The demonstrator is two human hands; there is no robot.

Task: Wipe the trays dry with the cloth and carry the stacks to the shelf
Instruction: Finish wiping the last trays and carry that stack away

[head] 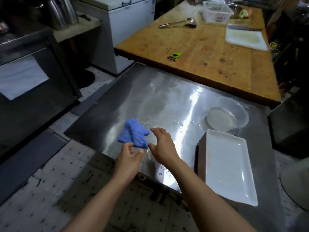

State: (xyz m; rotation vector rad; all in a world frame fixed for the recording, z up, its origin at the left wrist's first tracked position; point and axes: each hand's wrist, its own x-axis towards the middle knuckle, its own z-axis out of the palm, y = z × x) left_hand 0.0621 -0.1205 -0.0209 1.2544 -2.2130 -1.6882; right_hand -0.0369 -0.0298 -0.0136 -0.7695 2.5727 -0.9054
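At the far left of the frame a dark oven (28,77) stands across a strip of tiled floor (55,173) from the steel table (167,101), whose near-left corner juts toward the lower left. Just inside that edge lies the crumpled blue cloth (133,133). The left hand (128,156) hangs at the table's rim, fingers loosely curled and holding nothing, its fingertips just beside the cloth's near edge. The right hand (161,144) hovers to the cloth's right, fingers spread and relaxed, also empty. Bare wet steel stretches behind them up to the wooden table (209,52) (a green peeler (174,56) sits near its front edge). Right of centre is a round metal dish (220,118); below it the white rectangular tray (229,166) tops a dark stack near the table's front edge.
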